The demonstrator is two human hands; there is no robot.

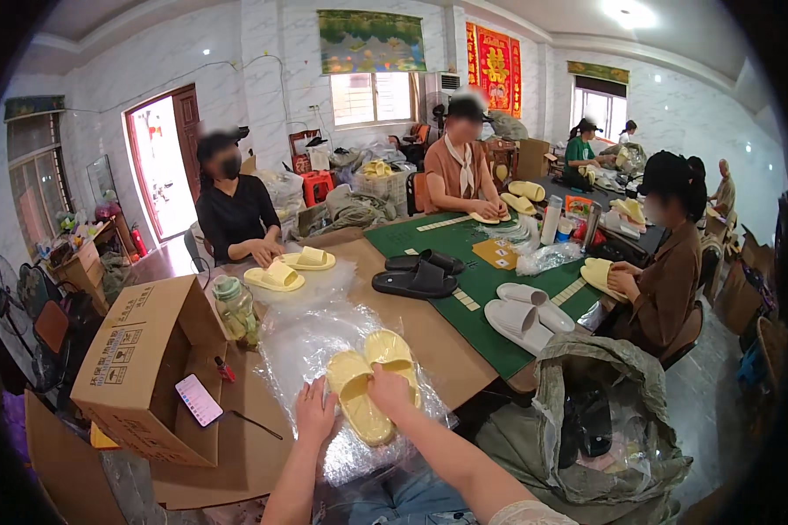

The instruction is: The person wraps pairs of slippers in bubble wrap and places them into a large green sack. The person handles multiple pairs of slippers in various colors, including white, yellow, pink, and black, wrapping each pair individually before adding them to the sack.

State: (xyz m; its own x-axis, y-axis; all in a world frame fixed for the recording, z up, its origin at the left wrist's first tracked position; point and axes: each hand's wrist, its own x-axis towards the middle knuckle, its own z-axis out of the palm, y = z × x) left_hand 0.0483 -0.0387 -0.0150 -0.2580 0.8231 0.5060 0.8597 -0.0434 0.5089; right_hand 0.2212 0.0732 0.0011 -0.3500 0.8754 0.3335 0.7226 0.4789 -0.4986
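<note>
A pair of pale yellow slippers lies in front of me on a stack of clear plastic bags. Their surface looks glossy; whether a bag covers them I cannot tell. My right hand reaches across from the lower right, its fingers bent over the inner edge of the left slipper, partly hidden behind the hand's back. On the plastic beside that slipper's left edge lies my left hand, fingers stretched out and holding nothing.
To the left stand a cardboard box, a phone and a jar. Black slippers and white slippers sit on the green mat. An open sack is at right. Several people work around the table with yellow slippers.
</note>
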